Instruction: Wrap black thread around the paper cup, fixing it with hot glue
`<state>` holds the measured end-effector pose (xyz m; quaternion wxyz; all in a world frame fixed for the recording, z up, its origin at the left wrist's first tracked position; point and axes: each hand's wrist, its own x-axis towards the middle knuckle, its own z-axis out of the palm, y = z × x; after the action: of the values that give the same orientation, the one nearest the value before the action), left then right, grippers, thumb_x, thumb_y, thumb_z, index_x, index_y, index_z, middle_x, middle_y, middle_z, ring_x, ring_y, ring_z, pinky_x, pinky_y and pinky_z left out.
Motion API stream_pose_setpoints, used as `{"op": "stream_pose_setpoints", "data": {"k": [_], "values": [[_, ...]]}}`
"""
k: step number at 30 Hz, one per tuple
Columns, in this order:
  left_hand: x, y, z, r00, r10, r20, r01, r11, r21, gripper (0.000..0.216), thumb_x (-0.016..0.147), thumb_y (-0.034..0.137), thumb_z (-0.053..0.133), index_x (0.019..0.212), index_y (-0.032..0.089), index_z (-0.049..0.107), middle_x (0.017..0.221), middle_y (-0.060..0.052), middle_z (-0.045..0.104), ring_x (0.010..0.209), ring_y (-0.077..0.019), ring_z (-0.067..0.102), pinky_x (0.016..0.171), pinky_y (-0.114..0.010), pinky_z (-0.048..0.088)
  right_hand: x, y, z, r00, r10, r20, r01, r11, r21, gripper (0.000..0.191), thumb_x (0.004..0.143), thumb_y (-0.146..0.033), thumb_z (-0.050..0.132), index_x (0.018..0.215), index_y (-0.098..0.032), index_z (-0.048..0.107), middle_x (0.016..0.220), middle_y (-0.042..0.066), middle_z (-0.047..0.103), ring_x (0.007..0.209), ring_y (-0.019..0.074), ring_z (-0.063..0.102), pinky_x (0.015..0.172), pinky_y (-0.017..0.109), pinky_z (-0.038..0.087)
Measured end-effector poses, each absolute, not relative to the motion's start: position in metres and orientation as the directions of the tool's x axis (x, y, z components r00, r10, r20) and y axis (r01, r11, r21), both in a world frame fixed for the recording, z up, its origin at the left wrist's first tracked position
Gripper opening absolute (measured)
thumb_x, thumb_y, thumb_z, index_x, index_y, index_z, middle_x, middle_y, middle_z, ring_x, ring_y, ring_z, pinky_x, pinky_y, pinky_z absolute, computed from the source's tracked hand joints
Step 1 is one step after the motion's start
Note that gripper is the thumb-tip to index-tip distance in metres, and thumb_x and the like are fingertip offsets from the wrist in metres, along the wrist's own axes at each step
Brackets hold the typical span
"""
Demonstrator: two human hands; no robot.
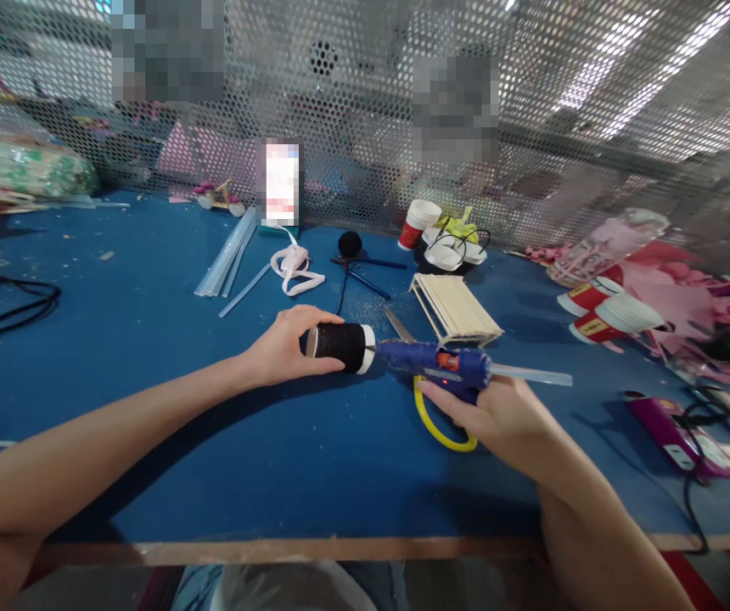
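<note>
My left hand (289, 346) is closed around a paper cup (341, 346) lying on its side. Black cord is wound over most of the cup, leaving a white rim at its right end. From the cup, a black strand runs up toward a ball of black cord (350, 245). In my right hand (489, 417) is a blue hot glue gun (432, 360), its nozzle at or very near the white rim; I cannot tell if they touch. A clear glue stick (534, 375) sticks out of its back. Scissors (440, 428) with a yellow handle lie partly hidden beneath the gun.
Behind the gun stands a small wooden-stick frame (457, 307). Clear glue sticks (228, 253), white ribbon (294, 267) and a lit phone (281, 185) are farther back. Paper cups (613, 316) lie right, near a purple power strip (683, 434) with a cable. Perforated metal mesh (352, 110) borders the table.
</note>
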<state>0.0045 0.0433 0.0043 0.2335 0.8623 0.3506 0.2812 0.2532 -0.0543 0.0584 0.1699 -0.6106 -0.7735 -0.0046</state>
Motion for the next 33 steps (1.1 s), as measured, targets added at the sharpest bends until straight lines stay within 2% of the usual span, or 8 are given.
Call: {"op": "stream_pose_setpoints", "data": {"k": [6,9,16,21,24,28,33], "values": [[0.0042,0.0411,0.0030,0.630,0.677,0.382,0.464,-0.722,0.513,0.053,0.067,0.046,0.067,0.112,0.022,0.053,0.114,-0.008,0.058,0.115,-0.0269,0.044,0.096,-0.043,0.033,0.2545,-0.0532,0.0602,-0.124,0.974,0.189,0.926,0.182,-0.330,0.034,0.077,-0.043,0.052,0.052,-0.019,0.056,0.046,0.004,0.057,0.045,0.0170,0.056,0.041,0.027,0.041],[0.0041,0.0399,0.0039,0.656,0.640,0.401,0.443,-0.756,0.482,0.053,0.066,0.045,0.068,0.113,0.023,0.053,0.111,-0.007,0.060,0.116,-0.0271,0.044,0.097,-0.043,0.031,0.2527,-0.0523,0.0636,-0.114,0.978,0.173,0.915,0.171,-0.366,0.034,0.077,-0.043,0.052,0.052,-0.020,0.056,0.044,0.003,0.056,0.047,0.0171,0.057,0.042,0.026,0.042],[0.0035,0.0385,0.0063,0.698,0.580,0.420,0.407,-0.804,0.433,0.054,0.067,0.047,0.067,0.113,0.022,0.053,0.108,-0.008,0.060,0.118,-0.0276,0.042,0.099,-0.043,0.027,0.2493,-0.0491,0.0652,-0.113,0.968,0.224,0.911,0.191,-0.365,0.029,0.078,-0.042,0.052,0.059,-0.021,0.061,0.045,0.002,0.057,0.050,0.0184,0.059,0.042,0.027,0.043],[0.0039,0.0397,0.0052,0.668,0.617,0.415,0.424,-0.775,0.469,0.054,0.066,0.046,0.068,0.112,0.022,0.053,0.109,-0.008,0.061,0.116,-0.0269,0.044,0.098,-0.042,0.030,0.2495,-0.0503,0.0646,-0.109,0.973,0.203,0.912,0.179,-0.369,0.030,0.076,-0.041,0.054,0.054,-0.022,0.057,0.044,0.002,0.056,0.049,0.0181,0.059,0.041,0.026,0.042],[0.0052,0.0393,0.0058,0.607,0.695,0.387,0.472,-0.706,0.528,0.050,0.068,0.046,0.066,0.110,0.021,0.054,0.111,-0.007,0.060,0.111,-0.0257,0.048,0.095,-0.040,0.034,0.2499,-0.0520,0.0626,-0.092,0.980,0.179,0.913,0.155,-0.377,0.035,0.077,-0.043,0.053,0.049,-0.022,0.052,0.044,0.002,0.056,0.048,0.0180,0.058,0.042,0.027,0.042],[0.0072,0.0379,0.0083,0.534,0.786,0.312,0.532,-0.599,0.599,0.048,0.070,0.048,0.063,0.109,0.021,0.055,0.112,-0.006,0.061,0.106,-0.0252,0.053,0.093,-0.042,0.038,0.2486,-0.0540,0.0607,-0.094,0.981,0.167,0.907,0.153,-0.393,0.033,0.077,-0.042,0.052,0.052,-0.021,0.054,0.045,0.002,0.056,0.048,0.0175,0.057,0.043,0.027,0.042],[0.0083,0.0377,0.0106,0.506,0.816,0.279,0.553,-0.555,0.622,0.046,0.071,0.048,0.061,0.108,0.022,0.056,0.112,-0.005,0.062,0.103,-0.0248,0.056,0.091,-0.040,0.041,0.2478,-0.0543,0.0599,-0.112,0.979,0.170,0.913,0.169,-0.372,0.033,0.077,-0.042,0.051,0.054,-0.019,0.055,0.049,0.003,0.059,0.047,0.0168,0.056,0.044,0.027,0.043]]}}
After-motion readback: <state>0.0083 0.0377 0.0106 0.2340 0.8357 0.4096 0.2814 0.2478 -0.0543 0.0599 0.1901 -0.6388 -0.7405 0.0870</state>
